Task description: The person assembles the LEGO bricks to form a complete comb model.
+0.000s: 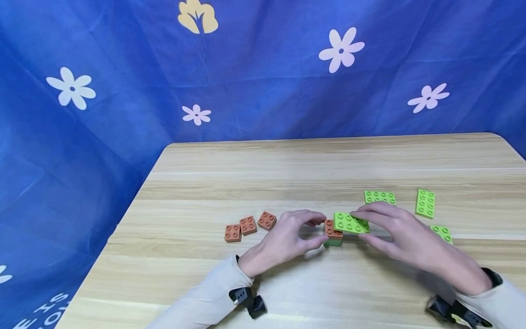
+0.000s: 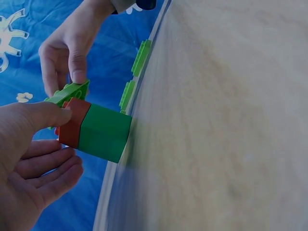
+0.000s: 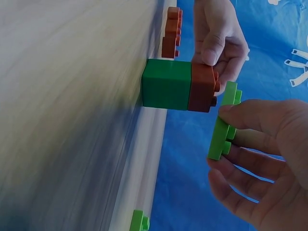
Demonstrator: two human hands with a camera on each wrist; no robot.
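A reddish-brown toy building brick [image 1: 333, 234] sits on top of a dark green block [image 2: 105, 132], which stands on the table. My left hand [image 1: 289, 235] is at the left end of this stack, its thumb and fingers pinching the brown brick. In the right wrist view the left thumb lies against the brick's side. My right hand [image 1: 411, 235] pinches a light green flat brick [image 3: 225, 125] between thumb and fingers. That flat brick is held tilted just above the brown brick's studs, with a narrow gap showing in the right wrist view.
Several small brown bricks [image 1: 248, 225] lie left of my left hand. Loose light green flat bricks lie on the right: one behind the right hand [image 1: 380, 196], one farther right [image 1: 425, 204], one partly hidden by the wrist [image 1: 443, 233]. A blue curtain [image 1: 263, 68] hangs behind the wooden table [image 1: 205, 183].
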